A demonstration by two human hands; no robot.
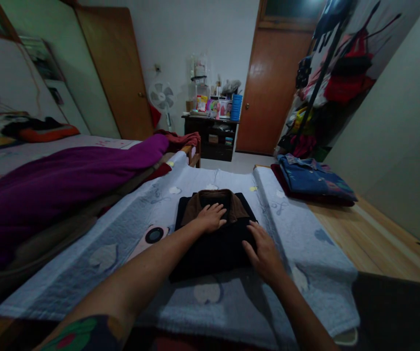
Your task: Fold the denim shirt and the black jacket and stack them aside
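Observation:
A black garment with a brown collar (pixel 217 248) lies folded on the pale blue cloth with cloud shapes (pixel 210 292). My left hand (pixel 212 217) rests on it just inside the collar, fingers spread. At the garment's right edge, my right hand (pixel 263 248) touches the black fabric with its fingers apart. Neither hand holds anything. Left of the garment is a pink object with a round dark centre (pixel 154 235), partly behind my left forearm.
Folded clothes with a blue patterned shirt on top (pixel 312 176) sit at the right, by a wooden surface (pixel 378 239). A purple blanket (pixel 67 180) covers the left side. Further back are a fan (pixel 162 96), a dark cabinet (pixel 210 139) and hanging bags (pixel 352 73).

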